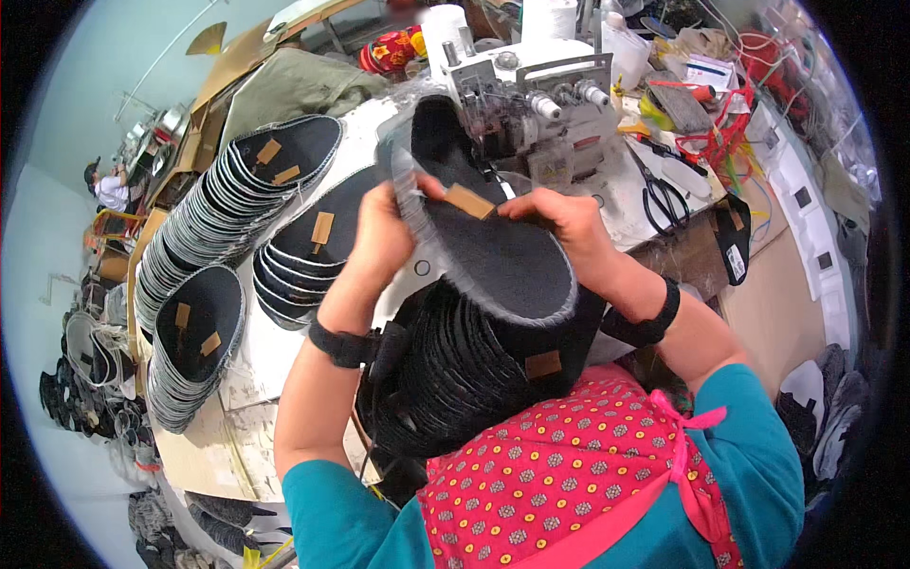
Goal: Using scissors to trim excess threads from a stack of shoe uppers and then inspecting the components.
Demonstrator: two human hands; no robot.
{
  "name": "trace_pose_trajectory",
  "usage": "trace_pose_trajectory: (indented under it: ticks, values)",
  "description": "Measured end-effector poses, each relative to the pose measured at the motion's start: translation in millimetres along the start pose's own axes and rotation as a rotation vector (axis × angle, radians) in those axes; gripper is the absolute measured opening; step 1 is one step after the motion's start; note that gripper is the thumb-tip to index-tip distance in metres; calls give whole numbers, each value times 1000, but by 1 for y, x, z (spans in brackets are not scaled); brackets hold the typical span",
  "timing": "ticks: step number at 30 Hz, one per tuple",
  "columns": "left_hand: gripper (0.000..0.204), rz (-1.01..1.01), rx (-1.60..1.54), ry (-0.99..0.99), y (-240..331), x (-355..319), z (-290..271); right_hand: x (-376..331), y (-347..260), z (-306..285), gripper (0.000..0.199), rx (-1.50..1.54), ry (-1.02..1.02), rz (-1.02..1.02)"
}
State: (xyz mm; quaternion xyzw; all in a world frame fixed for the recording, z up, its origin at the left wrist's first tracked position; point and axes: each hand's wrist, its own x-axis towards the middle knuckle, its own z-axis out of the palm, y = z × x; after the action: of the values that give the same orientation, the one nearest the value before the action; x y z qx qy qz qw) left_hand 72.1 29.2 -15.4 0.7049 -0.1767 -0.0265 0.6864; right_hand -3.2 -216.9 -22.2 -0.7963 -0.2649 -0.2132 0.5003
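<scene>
In front of the sewing machine (540,114) I hold up a long, curved black felt shoe piece (493,256) with a fuzzy grey stitched edge and a tan tag. My left hand (387,232) is closed round its left edge, the thumb reaching inside by the tag. Thumb and fingers of my right hand (564,228) pinch its right side, near the machine's needle area. Part of the piece's far end lies against the machine. Below it, at my lap, leans a thick stack of black felt pieces (445,379), partly hidden by the raised piece.
Nested stacks of similar pieces with white edges (213,223) stand at the left of the white table (270,356). Black-handled scissors (659,194) lie right of the machine. Thread cones (548,19) and a tangle of red cords (735,123) sit behind.
</scene>
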Motion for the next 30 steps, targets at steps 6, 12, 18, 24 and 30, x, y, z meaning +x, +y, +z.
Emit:
trace_pose_trajectory:
  ticks: [6,12,18,24,30]
  values:
    - [22,-212,-284,183,0,3,-30,-22,1,-7,18,35,-171,28]
    - [33,-70,-293,317,-12,30,-42,-10,15,20,16,-72,13,-44]
    - [35,-515,211,271,17,6,-74,3,26,23,23,-178,41,-108]
    - [58,-800,59,-460,58,-63,-40,1,26,15,27,-221,86,-101]
    - [23,-118,246,-220,53,-52,20,-16,14,-4,21,-56,-30,241]
